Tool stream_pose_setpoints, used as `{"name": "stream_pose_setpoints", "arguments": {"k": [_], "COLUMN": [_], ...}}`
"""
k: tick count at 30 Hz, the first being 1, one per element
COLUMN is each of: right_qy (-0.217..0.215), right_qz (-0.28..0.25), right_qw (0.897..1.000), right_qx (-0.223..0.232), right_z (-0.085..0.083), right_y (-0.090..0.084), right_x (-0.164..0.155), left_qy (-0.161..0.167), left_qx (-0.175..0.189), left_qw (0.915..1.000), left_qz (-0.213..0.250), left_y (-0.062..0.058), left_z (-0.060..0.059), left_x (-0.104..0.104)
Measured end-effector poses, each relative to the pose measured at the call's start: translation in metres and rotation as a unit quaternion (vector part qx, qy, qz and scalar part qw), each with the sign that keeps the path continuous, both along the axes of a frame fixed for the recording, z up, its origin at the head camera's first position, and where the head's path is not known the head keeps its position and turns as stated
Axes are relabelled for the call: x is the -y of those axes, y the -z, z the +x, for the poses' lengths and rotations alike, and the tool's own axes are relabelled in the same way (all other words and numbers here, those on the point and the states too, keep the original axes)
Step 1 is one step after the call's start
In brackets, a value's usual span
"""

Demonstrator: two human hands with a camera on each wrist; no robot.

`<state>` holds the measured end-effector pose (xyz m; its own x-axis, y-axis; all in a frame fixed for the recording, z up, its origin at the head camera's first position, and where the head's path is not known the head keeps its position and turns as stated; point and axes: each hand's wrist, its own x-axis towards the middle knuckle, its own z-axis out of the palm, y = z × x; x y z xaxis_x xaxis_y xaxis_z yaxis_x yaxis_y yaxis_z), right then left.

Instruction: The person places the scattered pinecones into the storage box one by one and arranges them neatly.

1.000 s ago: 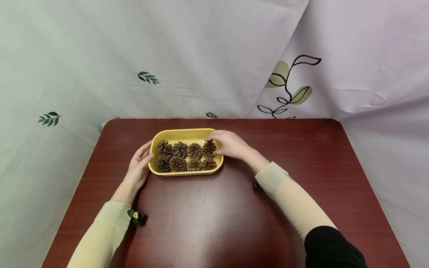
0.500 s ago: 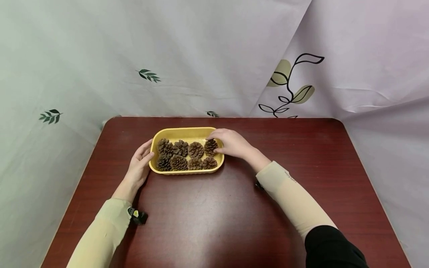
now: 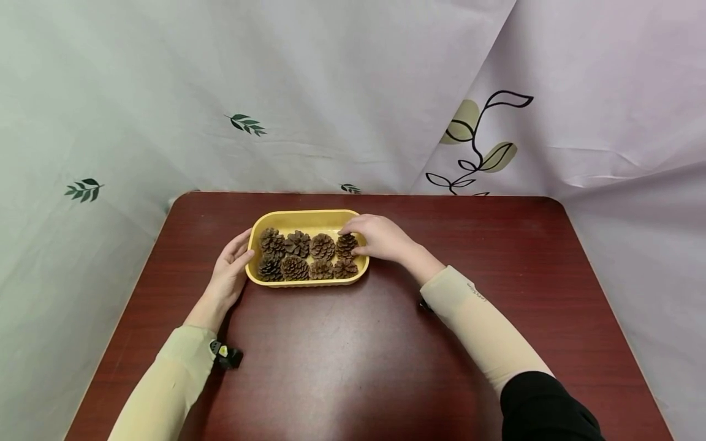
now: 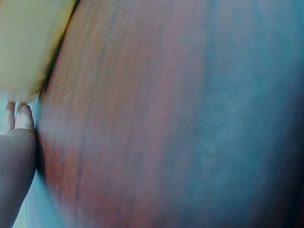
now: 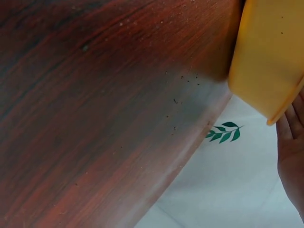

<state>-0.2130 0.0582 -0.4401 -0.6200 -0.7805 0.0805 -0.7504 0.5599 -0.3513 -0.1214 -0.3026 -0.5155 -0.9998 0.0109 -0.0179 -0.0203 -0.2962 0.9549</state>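
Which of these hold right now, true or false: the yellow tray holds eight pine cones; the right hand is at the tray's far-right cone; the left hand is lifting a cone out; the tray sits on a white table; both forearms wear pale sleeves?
1. The yellow tray holds eight pine cones in two rows. True.
2. The right hand has its fingers on the far-right pine cone of the back row. True.
3. The left hand is lifting a cone out. False: it rests against the tray's left end and holds no cone.
4. The tray sits on a white table. False: the table is dark red wood.
5. Both forearms wear pale sleeves. True.
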Motion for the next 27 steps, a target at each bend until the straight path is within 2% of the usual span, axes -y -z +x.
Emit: {"name": "stream_pose_setpoints", "arguments": {"k": [13,27], "right_qy": [0.013,0.022], "right_qz": [0.002,-0.024], "right_qw": [1.000,0.999], "right_qx": [0.001,0.006], "right_z": [0.0033,0.0031], "right_y": [0.0006,0.0015], "right_x": [0.0015,-0.0008], "left_qy": [-0.007,-0.006], "left_qx": [0.024,0.019], "left_qw": [0.9997,0.9998], "left_qz": [0.003,-0.001], "left_y": [-0.0043,-0.0027], "left_z": [0.0014,0.0014], "left_x": [-0.0014,-0.0003]}}
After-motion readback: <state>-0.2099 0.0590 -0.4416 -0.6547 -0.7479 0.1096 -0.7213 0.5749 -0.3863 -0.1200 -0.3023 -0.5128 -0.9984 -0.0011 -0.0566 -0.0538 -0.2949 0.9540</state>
